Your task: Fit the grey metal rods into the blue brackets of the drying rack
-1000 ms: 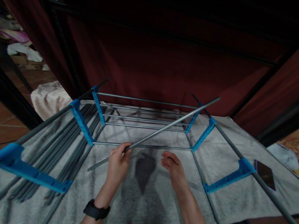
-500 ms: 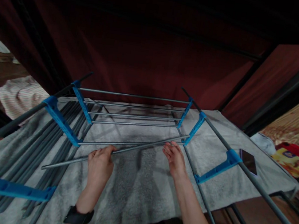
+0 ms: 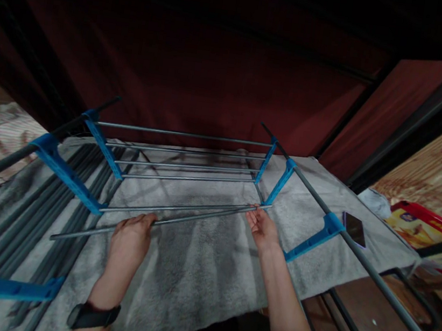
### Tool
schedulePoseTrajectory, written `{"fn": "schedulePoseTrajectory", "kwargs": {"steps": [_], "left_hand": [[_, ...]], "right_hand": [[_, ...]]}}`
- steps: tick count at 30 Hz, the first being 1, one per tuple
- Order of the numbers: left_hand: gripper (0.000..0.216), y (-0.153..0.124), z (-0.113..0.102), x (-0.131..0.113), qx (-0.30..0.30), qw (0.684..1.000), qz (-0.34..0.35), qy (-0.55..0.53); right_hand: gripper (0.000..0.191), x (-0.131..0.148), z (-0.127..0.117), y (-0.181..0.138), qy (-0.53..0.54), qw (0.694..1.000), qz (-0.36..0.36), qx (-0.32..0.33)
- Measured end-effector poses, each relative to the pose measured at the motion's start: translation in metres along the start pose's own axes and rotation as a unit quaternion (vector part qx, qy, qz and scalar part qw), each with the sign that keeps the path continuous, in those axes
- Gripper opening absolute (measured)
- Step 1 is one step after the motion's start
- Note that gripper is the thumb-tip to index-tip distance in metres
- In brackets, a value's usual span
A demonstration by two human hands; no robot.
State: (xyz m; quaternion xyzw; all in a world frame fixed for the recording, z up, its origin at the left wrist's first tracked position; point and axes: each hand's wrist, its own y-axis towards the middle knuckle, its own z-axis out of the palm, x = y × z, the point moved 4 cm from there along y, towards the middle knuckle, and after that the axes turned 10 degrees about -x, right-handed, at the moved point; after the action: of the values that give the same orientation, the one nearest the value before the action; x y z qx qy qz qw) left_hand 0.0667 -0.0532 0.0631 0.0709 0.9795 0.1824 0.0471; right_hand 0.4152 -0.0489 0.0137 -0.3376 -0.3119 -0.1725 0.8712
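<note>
My left hand [image 3: 129, 236] is wrapped round a long grey metal rod [image 3: 198, 217] near its middle-left. The rod lies almost level across a half-built rack with blue plastic brackets [image 3: 65, 173]. My right hand [image 3: 262, 227] pinches the rod near its right end, beside a blue bracket [image 3: 279, 183] on the right rail. Several thin rods [image 3: 188, 167] span the rack further back. A black watch sits on my left wrist.
A grey towel [image 3: 199, 271] covers the surface under the rack. Several loose grey rods [image 3: 27, 216] lie on its left side. A dark phone [image 3: 354, 228] rests on the towel at the right. Dark red curtain hangs behind. A red box [image 3: 428, 229] is at the far right.
The rod has dropped from a steep upward slant to almost level, its right end now at the right bracket. My right hand has closed onto that end. The view shifted right.
</note>
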Motion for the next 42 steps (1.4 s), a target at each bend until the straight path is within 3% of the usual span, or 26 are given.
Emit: {"fn": "schedulePoseTrajectory", "kwargs": {"steps": [7, 15, 26, 42], "left_hand": [[0.029, 0.002, 0.001, -0.003, -0.006, 1.000, 0.003, 0.020], [0.021, 0.008, 0.003, -0.009, 0.035, 0.999, -0.012, -0.006], [0.028, 0.012, 0.004, -0.017, 0.030, 0.999, 0.013, -0.021], [0.018, 0.011, 0.000, -0.020, 0.038, 0.999, -0.003, 0.011]], "right_hand": [[0.019, 0.006, -0.008, 0.010, 0.006, 0.999, -0.027, -0.040], [0.020, 0.008, -0.006, 0.009, -0.004, 0.999, -0.025, -0.022], [0.016, 0.012, -0.012, 0.012, -0.032, 0.998, -0.022, -0.048], [0.018, -0.008, -0.004, 0.018, -0.037, 0.999, 0.001, 0.001]]}}
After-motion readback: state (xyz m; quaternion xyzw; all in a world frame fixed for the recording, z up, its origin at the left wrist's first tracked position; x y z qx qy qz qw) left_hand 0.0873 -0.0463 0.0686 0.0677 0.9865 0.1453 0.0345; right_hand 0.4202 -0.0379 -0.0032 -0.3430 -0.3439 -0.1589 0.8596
